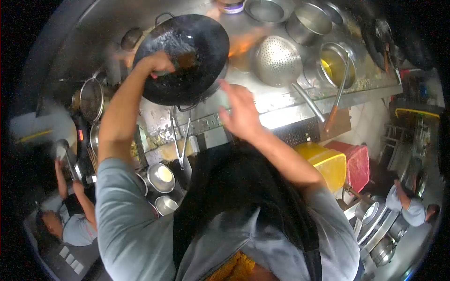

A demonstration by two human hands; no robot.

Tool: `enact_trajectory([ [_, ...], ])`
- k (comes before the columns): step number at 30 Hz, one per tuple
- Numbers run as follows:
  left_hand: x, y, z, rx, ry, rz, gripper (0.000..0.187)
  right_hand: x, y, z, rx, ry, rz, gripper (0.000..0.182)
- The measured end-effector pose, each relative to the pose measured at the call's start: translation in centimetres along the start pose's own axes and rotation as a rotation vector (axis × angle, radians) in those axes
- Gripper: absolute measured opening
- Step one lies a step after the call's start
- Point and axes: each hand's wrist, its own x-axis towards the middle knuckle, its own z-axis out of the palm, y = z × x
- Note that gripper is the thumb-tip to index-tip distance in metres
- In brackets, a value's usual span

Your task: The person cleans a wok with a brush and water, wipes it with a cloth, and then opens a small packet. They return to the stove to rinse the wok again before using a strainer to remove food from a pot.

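Note:
A large black wok (pixel 192 77) with two loop handles sits tilted on the stove, its inside wet and shiny. My left hand (pixel 158 64) reaches over its rim, fingers closed round a brownish, brush-like tool (pixel 186 61) pressed toward the wok's inner surface; motion blurs it. Just off the wok's near right edge, my right hand (pixel 241 110) is held with thumb and fingers apart and nothing in it. Metal tongs (pixel 182 150) stand below the wok's near handle.
Right of the wok lie a perforated strainer (pixel 279 61), a pot of yellow liquid with a ladle (pixel 344 77) and a deep steel pot (pixel 309 23). Flame (pixel 241 46) shows behind. Yellow (pixel 323 161) and red bins stand below. Co-workers (pixel 77 220) are at both sides.

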Motion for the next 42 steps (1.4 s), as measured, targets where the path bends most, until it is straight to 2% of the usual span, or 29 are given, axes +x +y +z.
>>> enact_trajectory([
  [1,-2.7,1.6,0.4,0.004,-0.006,0.004,0.045,0.7,-0.4,1.1,0.030,-0.051,-0.038,0.067],
  [3,-6.2,3.9,1.1,0.278,0.050,0.071,0.047,1.1,-1.3,2.0,0.055,-0.051,-0.012,0.068],
  [4,-2.0,2.0,1.2,0.346,0.029,-0.010,0.050,0.7,-1.7,2.4,0.088,-0.072,0.008,0.069],
  [5,0.8,0.0,1.4,0.211,0.110,-0.075,0.045,0.0,-2.1,2.7,0.091,-0.083,0.024,0.069],
  [7,1.0,-0.6,0.4,0.001,0.111,0.011,0.041,-0.2,-2.3,3.2,0.071,-0.218,0.068,0.068],
  [9,-1.2,0.7,1.2,0.066,0.084,0.085,0.041,-1.3,-2.6,3.0,0.074,-0.229,0.081,0.068],
  [11,-4.3,3.6,1.4,0.383,-0.001,0.063,0.044,-0.7,-1.6,2.7,0.062,-0.215,0.073,0.067],
  [12,-0.5,1.1,2.1,0.360,0.157,0.018,0.043,-1.2,-1.5,2.8,0.063,-0.224,0.122,0.067],
  [13,3.4,-1.8,3.0,0.379,0.405,0.038,0.042,-1.6,-1.6,2.8,0.063,-0.232,0.167,0.067],
  [15,1.5,-0.6,2.3,0.033,0.269,0.001,0.042,-1.7,-2.0,2.8,0.037,-0.221,0.151,0.067],
  [17,-0.8,0.4,3.4,0.067,0.092,0.138,0.044,-2.4,-2.4,2.0,0.075,-0.261,0.187,0.067],
  [19,-6.8,3.1,4.4,0.146,0.163,0.274,0.053,-3.5,-1.5,1.0,0.061,-0.224,0.203,0.067],
  [21,-3.7,2.3,4.4,0.125,0.197,0.177,0.056,-4.7,-1.0,0.9,0.066,-0.215,0.226,0.067],
  [23,1.1,0.8,4.6,-0.106,0.366,0.018,0.061,-5.1,-1.0,1.0,0.059,-0.216,0.281,0.066],
  [25,1.5,0.8,5.1,-0.198,0.407,0.017,0.059,-4.8,-0.9,0.7,0.060,-0.225,0.244,0.066],
  [27,-3.1,3.1,7.4,-0.159,0.232,0.121,0.059,-5.4,-1.5,0.8,0.071,-0.244,0.223,0.066],
  [28,-3.1,1.5,10.6,0.005,0.525,0.356,0.062,-5.2,-1.3,0.7,0.058,-0.282,0.244,0.067],
  [29,-4.6,1.1,11.5,0.040,0.608,0.396,0.060,-4.9,-1.0,0.7,0.040,-0.318,0.267,0.067],
  [31,-1.5,-0.6,9.2,0.018,0.428,0.203,0.058,-4.8,-1.5,1.2,0.084,-0.335,0.284,0.067],
  [32,1.0,-0.8,7.7,-0.018,0.435,0.085,0.059,-3.7,-2.1,1.7,0.037,-0.349,0.208,0.065],
  [33,4.1,-1.4,7.3,-0.041,0.571,0.066,0.065,-2.9,-2.7,2.6,-0.008,-0.361,0.142,0.064],
  [35,4.1,0.3,6.9,-0.491,0.415,0.123,0.069,-1.7,-2.1,7.8,0.011,-0.363,0.010,0.061],
  [37,2.1,1.1,9.4,-0.653,0.388,0.310,0.073,0.3,-2.2,12.5,-0.006,-0.224,-0.188,0.046],
  [38,-0.8,1.4,9.6,-0.661,0.280,0.339,0.074,0.5,-1.4,15.0,-0.003,-0.220,-0.197,0.046],
  [39,-3.7,0.9,9.4,-0.548,0.226,0.359,0.072,0.5,0.0,17.5,-0.077,-0.317,-0.232,0.037],
  [40,-3.8,-1.7,11.0,-0.349,0.415,0.591,0.070,0.6,0.7,18.6,-0.155,-0.412,-0.257,0.029],
  [41,-7.0,-2.2,9.8,-0.278,0.300,0.511,0.069,0.9,0.5,18.4,-0.161,-0.408,-0.252,0.029],
  [42,-6.4,-4.1,9.4,-0.147,0.294,0.480,0.069,1.3,-0.2,17.9,-0.246,-0.476,-0.191,0.021],
])
